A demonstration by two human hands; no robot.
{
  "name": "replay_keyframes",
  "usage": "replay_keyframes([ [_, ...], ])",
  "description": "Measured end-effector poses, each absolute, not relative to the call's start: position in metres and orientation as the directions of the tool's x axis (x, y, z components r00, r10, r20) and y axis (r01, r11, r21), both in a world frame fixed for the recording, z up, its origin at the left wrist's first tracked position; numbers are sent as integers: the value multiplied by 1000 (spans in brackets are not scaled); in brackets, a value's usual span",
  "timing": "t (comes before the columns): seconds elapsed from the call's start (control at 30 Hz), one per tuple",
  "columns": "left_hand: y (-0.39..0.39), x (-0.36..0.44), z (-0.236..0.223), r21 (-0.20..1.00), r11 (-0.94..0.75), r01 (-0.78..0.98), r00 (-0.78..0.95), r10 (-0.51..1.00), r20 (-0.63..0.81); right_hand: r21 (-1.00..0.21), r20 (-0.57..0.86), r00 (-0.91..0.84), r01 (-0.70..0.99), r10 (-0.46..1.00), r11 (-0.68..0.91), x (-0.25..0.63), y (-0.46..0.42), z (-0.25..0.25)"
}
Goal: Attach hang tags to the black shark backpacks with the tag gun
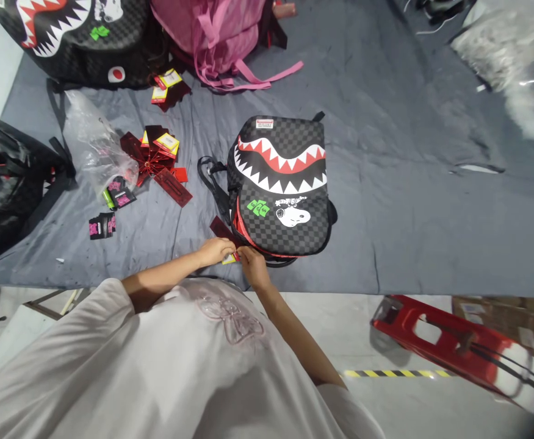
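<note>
A small black-and-grey checkered backpack (289, 238) lies on the cloth-covered table before me, front up. It bears a red-and-white shark mouth, a white cartoon dog head and green bills. At its lower left corner my left hand (216, 250) is closed in a pinch on hang tags. A dark red tag (220, 227) sticks out above that hand, and a yellow-and-red tag (230, 258) shows between both hands. My right hand (254, 267) is closed against the bag's bottom edge, close to the left fingertips; what it pinches is hidden. Red lining shows along the bag's left side.
Several red and yellow tags (173, 183) lie left of the bag, beside a clear plastic bag (95, 140) and small black-and-pink packets (102, 226). Larger backpacks (79, 61), one pink (230, 42), stand at the back left. Plastic wrapping (514, 67) lies far right.
</note>
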State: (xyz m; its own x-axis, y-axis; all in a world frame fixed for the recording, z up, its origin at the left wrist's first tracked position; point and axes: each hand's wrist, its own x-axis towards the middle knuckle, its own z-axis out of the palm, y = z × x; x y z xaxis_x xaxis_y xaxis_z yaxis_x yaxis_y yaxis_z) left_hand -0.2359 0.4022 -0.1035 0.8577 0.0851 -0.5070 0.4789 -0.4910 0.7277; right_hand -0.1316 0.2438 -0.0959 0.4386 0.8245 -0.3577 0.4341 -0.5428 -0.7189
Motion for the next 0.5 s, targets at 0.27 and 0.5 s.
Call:
replay_keyframes([
  [0.27,398,-229,-101,616,-585,528,806,118,-579,-561,-425,328,636,844,-530,-132,250,-88],
  [0.5,400,-221,-100,591,-666,455,828,70,-557,-581,-358,289,675,888,-454,-127,250,-92],
])
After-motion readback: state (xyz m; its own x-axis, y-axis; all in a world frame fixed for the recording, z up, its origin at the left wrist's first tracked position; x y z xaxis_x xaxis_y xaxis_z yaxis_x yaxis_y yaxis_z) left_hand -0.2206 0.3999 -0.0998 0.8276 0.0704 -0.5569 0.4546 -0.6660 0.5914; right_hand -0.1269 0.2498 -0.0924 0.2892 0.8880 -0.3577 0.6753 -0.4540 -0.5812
